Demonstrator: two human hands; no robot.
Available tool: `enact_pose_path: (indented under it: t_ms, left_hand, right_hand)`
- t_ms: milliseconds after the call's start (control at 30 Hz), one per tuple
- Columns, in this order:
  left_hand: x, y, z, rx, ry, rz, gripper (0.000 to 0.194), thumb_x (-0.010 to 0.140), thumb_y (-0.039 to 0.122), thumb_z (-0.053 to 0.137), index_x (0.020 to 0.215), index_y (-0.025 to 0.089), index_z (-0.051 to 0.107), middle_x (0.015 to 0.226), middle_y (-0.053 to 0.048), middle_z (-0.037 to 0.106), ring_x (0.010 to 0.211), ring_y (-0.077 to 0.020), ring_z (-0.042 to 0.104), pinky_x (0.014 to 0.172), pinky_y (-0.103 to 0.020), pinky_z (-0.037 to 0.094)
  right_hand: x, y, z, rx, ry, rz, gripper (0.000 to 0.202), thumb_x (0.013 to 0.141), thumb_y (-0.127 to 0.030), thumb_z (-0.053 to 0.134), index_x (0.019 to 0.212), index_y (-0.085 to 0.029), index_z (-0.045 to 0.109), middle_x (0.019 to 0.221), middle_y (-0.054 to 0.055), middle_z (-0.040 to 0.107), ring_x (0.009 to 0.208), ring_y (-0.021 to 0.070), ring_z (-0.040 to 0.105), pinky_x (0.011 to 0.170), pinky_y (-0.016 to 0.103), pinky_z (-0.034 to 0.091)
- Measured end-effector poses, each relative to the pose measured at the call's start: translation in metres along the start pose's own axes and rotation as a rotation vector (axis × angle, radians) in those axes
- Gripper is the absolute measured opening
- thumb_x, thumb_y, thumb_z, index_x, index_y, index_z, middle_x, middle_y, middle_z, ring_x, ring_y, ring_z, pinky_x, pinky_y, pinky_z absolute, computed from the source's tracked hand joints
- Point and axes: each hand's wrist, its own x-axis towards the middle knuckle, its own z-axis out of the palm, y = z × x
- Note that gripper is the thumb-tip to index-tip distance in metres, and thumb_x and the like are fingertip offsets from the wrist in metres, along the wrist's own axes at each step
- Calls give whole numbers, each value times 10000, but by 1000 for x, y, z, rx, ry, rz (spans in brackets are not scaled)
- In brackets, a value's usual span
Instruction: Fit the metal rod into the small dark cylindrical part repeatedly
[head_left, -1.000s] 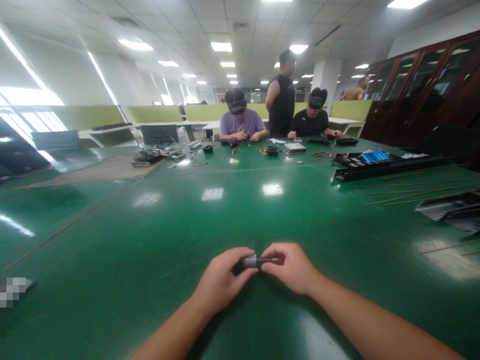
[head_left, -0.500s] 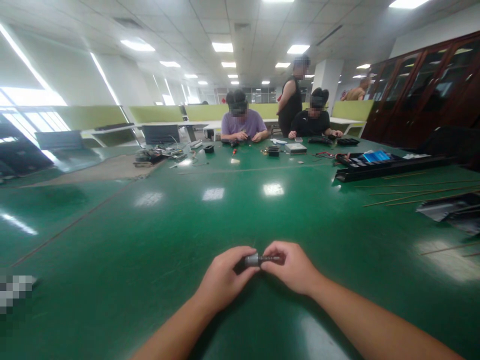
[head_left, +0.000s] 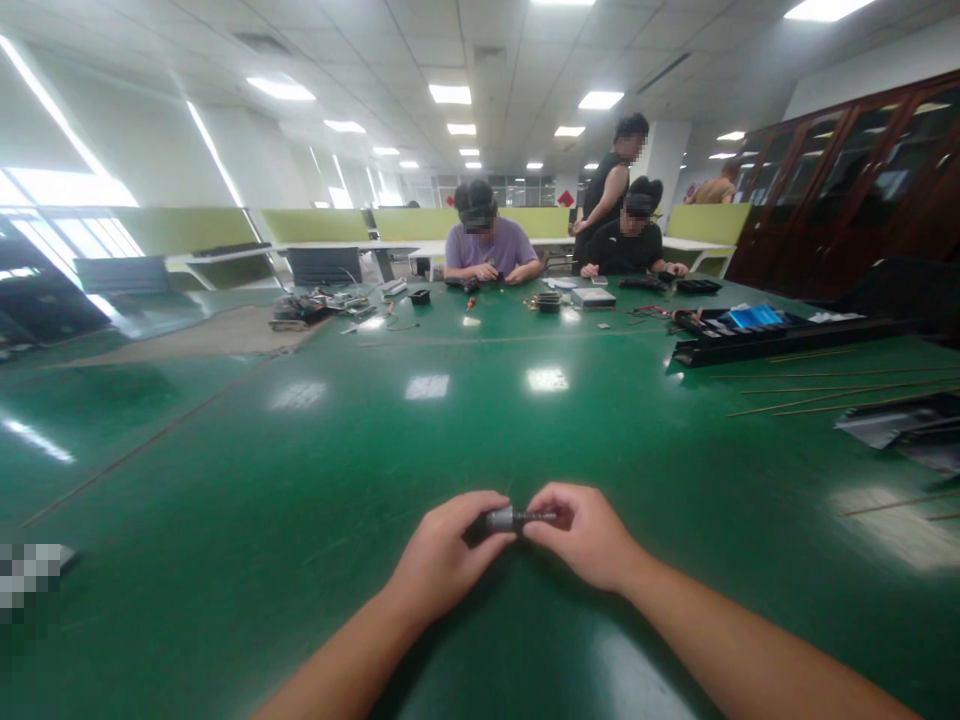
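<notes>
Between both hands, low over the green table [head_left: 450,440], lies a small grey cylinder [head_left: 500,518] with a thin dark shaft [head_left: 534,516] that looks spiralled, much like a small motor with a screw shaft. My left hand [head_left: 446,545] grips the cylinder between thumb and fingers, hiding its left end. On the other side my right hand [head_left: 581,530] is closed round the shaft, thumb and fingertips pinching it. The shaft points right, roughly level, and its tip shows inside the curl of my right fingers.
Far across the table sit two people at work, with small parts and a white box [head_left: 592,298] before them. To the right lie a long black channel [head_left: 750,345], thin rods [head_left: 825,400] and metal pieces [head_left: 900,425]. A pile of parts [head_left: 311,308] stands far left.
My left hand and the cylinder have shifted very slightly left, while my right hand holds nearly the same place. In the background, the standing person has moved right.
</notes>
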Motion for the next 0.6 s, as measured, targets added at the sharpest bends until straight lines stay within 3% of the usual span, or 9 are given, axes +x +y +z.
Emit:
enact_pose_path:
  t_ms: [600]
  left_hand:
    - [-2, -4, -4, 34, 33, 21, 284, 825, 279, 716, 1102, 234, 670, 1061, -41, 730, 966, -205, 697, 915, -336, 566]
  right_hand:
    - [0, -2, 0, 9, 18, -2, 86, 795, -245, 684, 824, -168, 705, 729, 8, 672, 643, 143, 573, 599, 234, 419]
